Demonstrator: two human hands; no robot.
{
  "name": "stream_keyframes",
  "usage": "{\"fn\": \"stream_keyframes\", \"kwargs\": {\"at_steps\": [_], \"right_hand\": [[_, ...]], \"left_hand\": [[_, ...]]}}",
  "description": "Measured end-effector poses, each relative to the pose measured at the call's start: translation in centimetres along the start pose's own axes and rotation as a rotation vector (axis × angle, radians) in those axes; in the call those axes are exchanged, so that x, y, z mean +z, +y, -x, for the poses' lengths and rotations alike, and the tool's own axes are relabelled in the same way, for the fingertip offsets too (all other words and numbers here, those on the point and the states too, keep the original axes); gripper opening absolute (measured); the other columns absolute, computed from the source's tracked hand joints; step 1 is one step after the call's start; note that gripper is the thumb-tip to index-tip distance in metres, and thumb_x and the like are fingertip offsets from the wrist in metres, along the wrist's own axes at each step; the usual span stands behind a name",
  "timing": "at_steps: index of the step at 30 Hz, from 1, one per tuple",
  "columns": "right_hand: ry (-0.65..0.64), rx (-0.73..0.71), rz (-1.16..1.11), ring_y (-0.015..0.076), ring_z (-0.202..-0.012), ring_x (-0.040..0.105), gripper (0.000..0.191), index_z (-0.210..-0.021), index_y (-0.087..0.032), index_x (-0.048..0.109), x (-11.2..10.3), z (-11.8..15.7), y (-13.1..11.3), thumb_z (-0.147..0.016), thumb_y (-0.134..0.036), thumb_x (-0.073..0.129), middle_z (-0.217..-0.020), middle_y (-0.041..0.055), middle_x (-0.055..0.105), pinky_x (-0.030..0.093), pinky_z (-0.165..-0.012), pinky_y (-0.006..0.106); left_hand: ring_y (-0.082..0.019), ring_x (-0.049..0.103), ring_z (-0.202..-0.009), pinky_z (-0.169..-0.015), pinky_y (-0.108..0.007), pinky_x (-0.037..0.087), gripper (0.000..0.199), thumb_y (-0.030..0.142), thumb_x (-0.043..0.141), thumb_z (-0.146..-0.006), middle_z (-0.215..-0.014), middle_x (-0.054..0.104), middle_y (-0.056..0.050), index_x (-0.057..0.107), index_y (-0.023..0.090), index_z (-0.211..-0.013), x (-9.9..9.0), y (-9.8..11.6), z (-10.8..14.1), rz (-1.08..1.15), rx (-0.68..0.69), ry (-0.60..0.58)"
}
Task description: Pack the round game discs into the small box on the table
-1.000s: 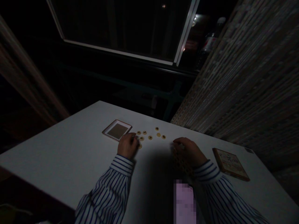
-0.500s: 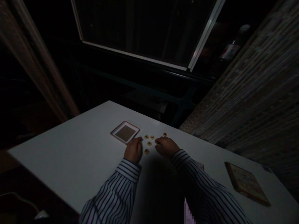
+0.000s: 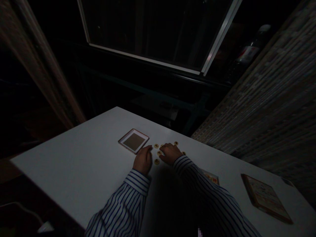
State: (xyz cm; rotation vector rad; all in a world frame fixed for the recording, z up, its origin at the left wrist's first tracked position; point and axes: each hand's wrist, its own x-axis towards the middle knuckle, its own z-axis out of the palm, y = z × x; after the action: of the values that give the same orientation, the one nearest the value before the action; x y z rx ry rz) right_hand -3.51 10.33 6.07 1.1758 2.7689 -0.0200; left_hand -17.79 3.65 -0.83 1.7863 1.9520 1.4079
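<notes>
Several round pale pieces with dark marks lie on the white table point(image 3: 93, 144), among them one piece point(image 3: 156, 161) nearest me and another point(image 3: 156, 145) farther back. My left hand point(image 3: 143, 160) rests just left of them, by the near right corner of a shallow square tray point(image 3: 134, 141); its fingers are close together, and anything under them is hidden. My right hand point(image 3: 170, 153) is over the right side of the group, its fingertips bent down at a piece point(image 3: 159, 153). Two more pieces lie beyond it, one point(image 3: 176, 143) behind and one point(image 3: 184, 153) beside the wrist.
A box with red-marked round pieces point(image 3: 214, 180) is partly hidden by my right sleeve. A flat wooden case point(image 3: 266, 197) lies at the right. Behind the table are a bottle point(image 3: 248, 52) and a beaded curtain point(image 3: 259, 85).
My right hand has moved left over the pieces, uncovering one beside its wrist and more of the box by the sleeve. The view has shifted slightly; my left hand stays beside the tray.
</notes>
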Motion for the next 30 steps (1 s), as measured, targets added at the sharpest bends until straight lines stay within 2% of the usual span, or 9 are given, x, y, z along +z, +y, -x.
{"fn": "stream_keyframes", "kwargs": {"at_steps": [10,20,30], "right_hand": [[0.028,-0.029,-0.018,0.0245,-0.099,0.052,0.031,-0.101,-0.018,0.061,0.3,-0.3,0.0,-0.081,-0.036,0.045,-0.105,0.0105,0.060,0.037,-0.079,0.037],[0.126,-0.022,-0.054,0.0222,-0.093,0.056,0.029,-0.105,-0.015,0.053,-1.0,0.6,-0.4,-0.083,-0.031,0.044,-0.098,0.0102,0.064,0.034,-0.078,0.034],[0.197,-0.066,-0.077,0.0200,-0.096,0.055,0.028,-0.105,-0.018,0.057,-2.7,2.3,-0.9,-0.086,-0.034,0.044,-0.103,0.0075,0.064,0.033,-0.081,0.032]], "left_hand": [[-0.020,0.058,-0.099,-0.090,-0.038,0.046,0.032,0.015,0.037,-0.082,-0.102,0.065,-0.011,0.057,0.014,-0.107,0.0,0.1,0.0,0.024,0.001,0.006],[-0.021,0.058,-0.099,-0.089,-0.039,0.046,0.032,0.015,0.037,-0.082,-0.104,0.065,-0.011,0.057,0.014,-0.107,0.0,0.2,0.0,0.023,0.014,0.025],[-0.020,0.059,-0.097,-0.087,-0.038,0.046,0.029,0.024,0.037,-0.085,-0.101,0.065,-0.009,0.060,0.016,-0.102,-0.7,1.7,0.2,0.117,0.019,0.103]]}}
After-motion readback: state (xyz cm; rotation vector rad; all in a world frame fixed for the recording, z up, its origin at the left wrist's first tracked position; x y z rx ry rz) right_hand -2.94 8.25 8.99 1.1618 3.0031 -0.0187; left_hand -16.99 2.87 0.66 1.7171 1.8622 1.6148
